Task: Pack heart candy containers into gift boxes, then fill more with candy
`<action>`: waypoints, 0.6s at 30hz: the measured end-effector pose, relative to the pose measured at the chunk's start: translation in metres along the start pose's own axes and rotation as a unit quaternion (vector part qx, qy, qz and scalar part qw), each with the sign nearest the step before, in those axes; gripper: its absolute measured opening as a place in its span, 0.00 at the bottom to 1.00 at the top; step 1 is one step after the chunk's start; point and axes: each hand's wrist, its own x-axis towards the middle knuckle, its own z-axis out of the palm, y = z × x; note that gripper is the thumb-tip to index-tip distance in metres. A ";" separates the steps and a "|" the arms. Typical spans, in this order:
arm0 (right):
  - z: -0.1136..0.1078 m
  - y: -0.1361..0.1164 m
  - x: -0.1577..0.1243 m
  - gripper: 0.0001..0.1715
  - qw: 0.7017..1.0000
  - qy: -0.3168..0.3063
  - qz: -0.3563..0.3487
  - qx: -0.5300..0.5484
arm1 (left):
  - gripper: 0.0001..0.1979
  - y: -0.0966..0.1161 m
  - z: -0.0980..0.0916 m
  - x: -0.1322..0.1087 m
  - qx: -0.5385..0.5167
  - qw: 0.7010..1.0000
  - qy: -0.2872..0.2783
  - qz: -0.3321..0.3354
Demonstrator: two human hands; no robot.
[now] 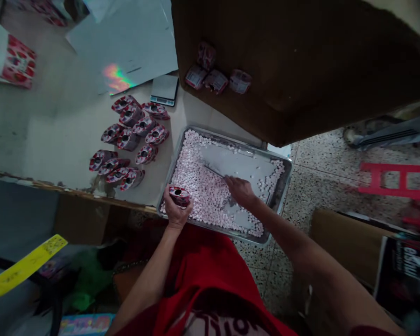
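Observation:
My left hand (pixel 177 213) is wrapped round a small red-and-white printed pouch (pixel 179 196), whose dark round opening faces up. It is over the near left corner of a metal tray (pixel 279 212). Small pale pink pellets (pixel 199 198) lie heaped in the tray's left and middle. Over the tray's middle, my right hand (pixel 241 190) grips a thin, flat metal tool (pixel 214 171); its far end lies at the pellets, and I cannot make out its exact kind. Several similar pouches (pixel 127 139) stand on the table left of the tray, their dark openings facing up.
A large cardboard box (pixel 231 112) beyond the tray has several pouches (pixel 216 81) inside. A small digital scale (pixel 164 89) and a shiny sheet (pixel 136 46) lie at the back of the table (pixel 56 126). A red plastic stool (pixel 388 177) stands on the floor at right.

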 end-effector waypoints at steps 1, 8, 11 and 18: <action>0.005 -0.002 -0.015 0.26 0.999 0.001 0.047 0.003 | 0.53 0.004 0.007 0.001 0.002 1.000 0.017 -0.010; 0.024 -0.046 -0.051 0.22 0.982 -0.028 0.178 0.055 | 0.49 0.029 0.066 0.008 0.002 0.986 0.131 -0.107; 0.027 -0.072 -0.037 0.21 0.977 -0.037 0.181 0.104 | 0.50 0.040 0.092 0.015 -0.063 0.992 0.103 -0.048; 0.041 -0.060 -0.009 0.18 0.901 0.053 0.214 0.374 | 0.49 0.066 0.132 0.049 -0.257 0.966 -0.040 0.010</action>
